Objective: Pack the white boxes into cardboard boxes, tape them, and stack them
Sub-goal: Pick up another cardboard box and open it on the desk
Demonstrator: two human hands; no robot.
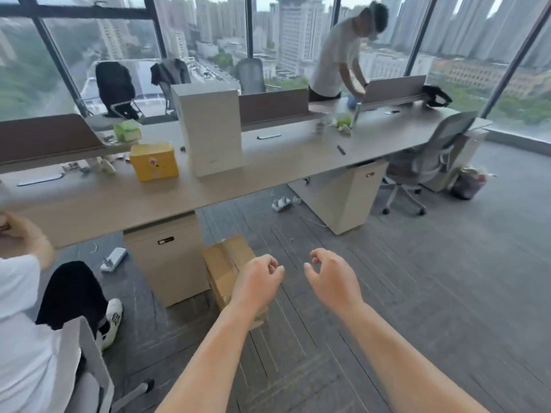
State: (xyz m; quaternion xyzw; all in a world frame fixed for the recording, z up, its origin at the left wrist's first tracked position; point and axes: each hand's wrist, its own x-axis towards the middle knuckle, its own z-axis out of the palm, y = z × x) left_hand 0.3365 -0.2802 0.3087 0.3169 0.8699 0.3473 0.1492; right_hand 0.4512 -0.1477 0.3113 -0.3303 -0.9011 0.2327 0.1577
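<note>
A tall white box (210,129) stands upright on the long desk (268,171). On the carpet below, a closed cardboard box (222,263) lies against the desk's drawer cabinet (167,257). My left hand (258,281) hovers over the cardboard box's right side, fingers loosely curled and holding nothing. My right hand (331,277) hangs beside it over bare carpet, also loosely curled and empty. Part of the cardboard box is hidden behind my left hand and forearm.
A yellow box (153,160) sits left of the white box. A seated person (35,308) fills the lower left; another person (340,58) bends over the far side of the desk. An office chair (429,162) stands at right. A power strip (113,259) lies on the floor.
</note>
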